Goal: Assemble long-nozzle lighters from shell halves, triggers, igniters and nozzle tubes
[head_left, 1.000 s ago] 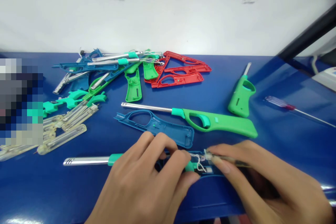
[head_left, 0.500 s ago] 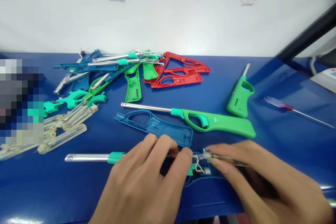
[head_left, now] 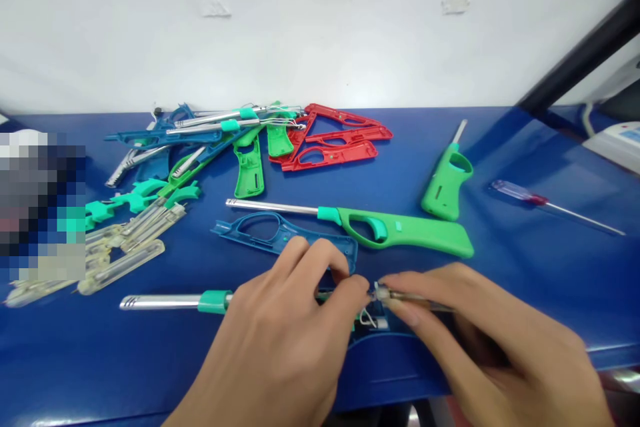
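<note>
your left hand (head_left: 280,333) covered the middle of the open blue shell (head_left: 390,335), so you could see little of its inside; the ends of the white wires (head_left: 369,318) were too small to trace. your right hand (head_left: 495,333) hid the far end of the clear tank (head_left: 407,296) pinched in its fingers, along with the shell's right end. the bottom edge cut off both your wrists. your left knuckles overlapped the loose blue half (head_left: 293,228). a pixelated patch (head_left: 43,200) blotted out whatever lay at the left. the right edge cropped the white device (head_left: 613,147) and black bar (head_left: 590,53).
</note>
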`<act>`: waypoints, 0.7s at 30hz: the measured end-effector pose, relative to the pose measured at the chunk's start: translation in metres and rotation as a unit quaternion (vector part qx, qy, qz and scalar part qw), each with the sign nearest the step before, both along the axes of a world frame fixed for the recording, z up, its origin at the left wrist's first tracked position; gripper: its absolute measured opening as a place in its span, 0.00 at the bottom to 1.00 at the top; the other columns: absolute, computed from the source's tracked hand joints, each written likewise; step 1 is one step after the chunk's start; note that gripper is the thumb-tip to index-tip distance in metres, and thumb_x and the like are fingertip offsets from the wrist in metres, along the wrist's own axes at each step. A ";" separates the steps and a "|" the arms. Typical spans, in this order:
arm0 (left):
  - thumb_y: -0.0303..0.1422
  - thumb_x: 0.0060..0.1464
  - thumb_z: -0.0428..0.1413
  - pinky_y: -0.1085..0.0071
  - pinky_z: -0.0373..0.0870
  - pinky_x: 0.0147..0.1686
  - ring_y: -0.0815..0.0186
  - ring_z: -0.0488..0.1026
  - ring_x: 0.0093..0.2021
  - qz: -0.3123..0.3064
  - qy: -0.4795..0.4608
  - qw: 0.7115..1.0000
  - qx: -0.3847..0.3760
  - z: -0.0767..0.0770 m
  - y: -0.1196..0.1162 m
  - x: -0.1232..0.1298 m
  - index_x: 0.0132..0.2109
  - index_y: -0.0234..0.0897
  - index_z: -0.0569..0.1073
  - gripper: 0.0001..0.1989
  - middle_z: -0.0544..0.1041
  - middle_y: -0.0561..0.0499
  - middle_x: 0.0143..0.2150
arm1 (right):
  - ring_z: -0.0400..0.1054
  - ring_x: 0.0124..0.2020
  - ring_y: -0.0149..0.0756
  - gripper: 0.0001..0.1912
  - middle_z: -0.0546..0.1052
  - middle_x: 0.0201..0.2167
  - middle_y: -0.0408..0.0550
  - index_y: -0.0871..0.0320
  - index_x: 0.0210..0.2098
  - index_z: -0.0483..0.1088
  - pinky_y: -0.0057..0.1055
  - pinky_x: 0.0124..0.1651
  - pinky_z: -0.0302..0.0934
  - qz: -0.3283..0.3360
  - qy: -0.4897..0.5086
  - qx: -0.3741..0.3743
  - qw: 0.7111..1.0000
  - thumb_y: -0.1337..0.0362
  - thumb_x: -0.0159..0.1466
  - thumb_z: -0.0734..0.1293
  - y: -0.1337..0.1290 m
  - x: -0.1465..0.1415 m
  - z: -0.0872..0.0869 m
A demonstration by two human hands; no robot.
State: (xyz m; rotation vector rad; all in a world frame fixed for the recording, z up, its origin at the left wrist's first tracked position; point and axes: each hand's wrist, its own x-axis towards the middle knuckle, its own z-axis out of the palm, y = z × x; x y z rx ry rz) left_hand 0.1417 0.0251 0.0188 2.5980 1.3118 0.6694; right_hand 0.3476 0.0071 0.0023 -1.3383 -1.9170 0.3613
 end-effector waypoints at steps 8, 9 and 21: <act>0.19 0.61 0.49 0.68 0.70 0.27 0.61 0.72 0.38 0.010 0.000 1.000 -0.003 -0.001 0.000 0.003 0.43 0.42 0.75 0.15 0.74 0.51 0.42 | 0.78 0.37 0.23 0.06 0.81 0.40 0.32 0.45 0.44 0.75 0.11 0.43 0.70 0.005 0.010 -0.008 1.000 0.65 0.71 0.69 -0.001 0.002 -0.002; 0.18 0.61 0.49 0.68 0.70 0.28 0.62 0.72 0.38 0.006 -0.006 1.000 -0.002 -0.002 0.000 0.003 0.42 0.42 0.75 0.15 0.74 0.51 0.42 | 0.78 0.38 0.22 0.06 0.81 0.40 0.32 0.45 0.45 0.75 0.10 0.44 0.69 0.007 0.011 -0.008 1.000 0.65 0.71 0.69 -0.001 0.002 -0.002; 0.21 0.64 0.49 0.70 0.78 0.34 0.64 0.73 0.37 -0.005 -0.033 0.999 -0.002 -0.002 0.004 0.003 0.40 0.39 0.74 0.11 0.73 0.50 0.39 | 0.79 0.39 0.22 0.06 0.81 0.41 0.30 0.45 0.45 0.74 0.10 0.46 0.69 0.002 0.018 -0.011 1.000 0.64 0.71 0.69 0.001 0.000 -0.004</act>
